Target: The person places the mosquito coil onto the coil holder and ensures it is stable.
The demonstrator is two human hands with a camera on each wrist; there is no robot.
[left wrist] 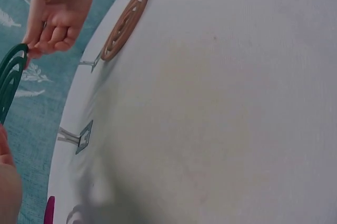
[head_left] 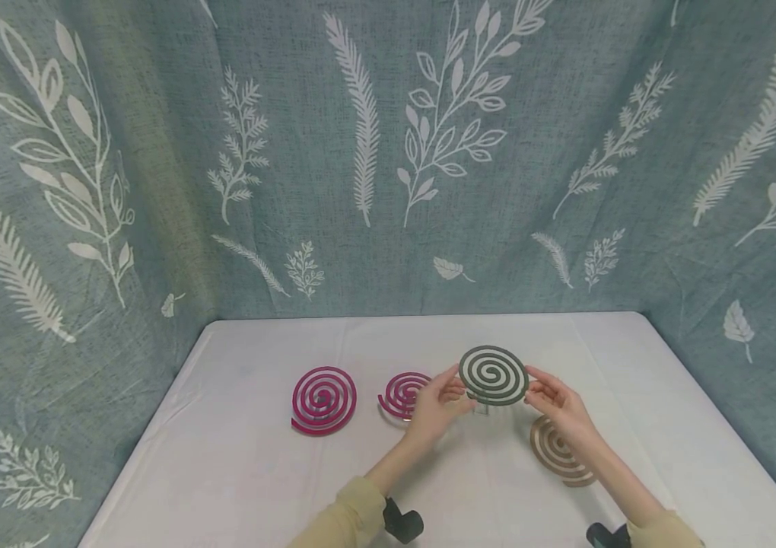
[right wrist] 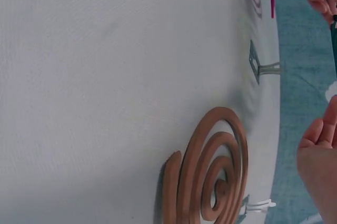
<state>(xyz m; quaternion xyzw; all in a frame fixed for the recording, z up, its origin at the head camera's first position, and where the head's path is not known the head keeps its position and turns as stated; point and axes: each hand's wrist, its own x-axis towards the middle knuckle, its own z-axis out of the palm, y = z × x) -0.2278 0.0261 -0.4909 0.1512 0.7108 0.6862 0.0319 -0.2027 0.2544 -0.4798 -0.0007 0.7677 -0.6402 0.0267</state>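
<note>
Both hands hold a dark green mosquito coil [head_left: 492,373] by its opposite edges, raised above the table. My left hand [head_left: 432,415] pinches its left edge, and my right hand [head_left: 561,407] pinches the right edge. A small metal coil stand [left wrist: 84,137] is on the tabletop below the green coil. Nearest my right forearm is a brown mosquito coil [right wrist: 220,187], partly covered by that hand in the head view. Behind my left hand a magenta coil [head_left: 402,392] is partly hidden.
Another magenta coil [head_left: 322,399] sits farther left on the white table [head_left: 224,472]. A second metal stand [right wrist: 257,206] shows at the brown coil's far edge. Leaf-patterned blue-green cloth [head_left: 374,266] hangs behind the table and at both sides.
</note>
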